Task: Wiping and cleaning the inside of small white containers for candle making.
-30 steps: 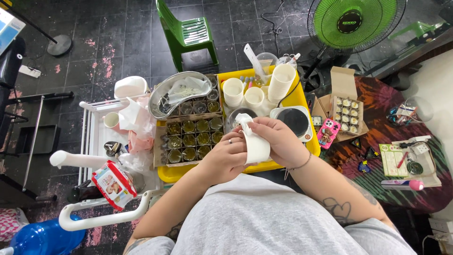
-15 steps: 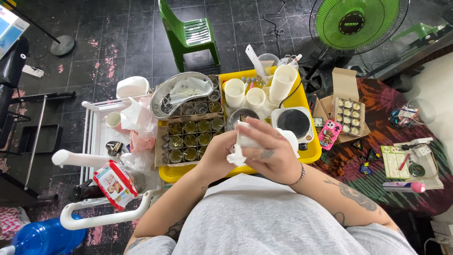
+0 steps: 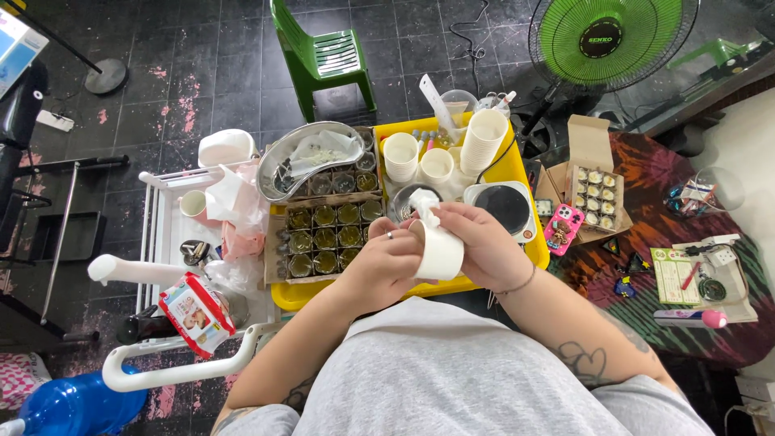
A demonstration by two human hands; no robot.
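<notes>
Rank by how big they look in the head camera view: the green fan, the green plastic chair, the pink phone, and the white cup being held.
1. green fan
2. green plastic chair
3. white cup, though nearness to the camera may enlarge it
4. pink phone

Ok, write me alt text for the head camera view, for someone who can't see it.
Seen from above, a person's left hand and right hand hold a white paper cup with a white tissue at its mouth, above a yellow tray carrying small glass jars, stacked cups and a small hotplate.
</notes>
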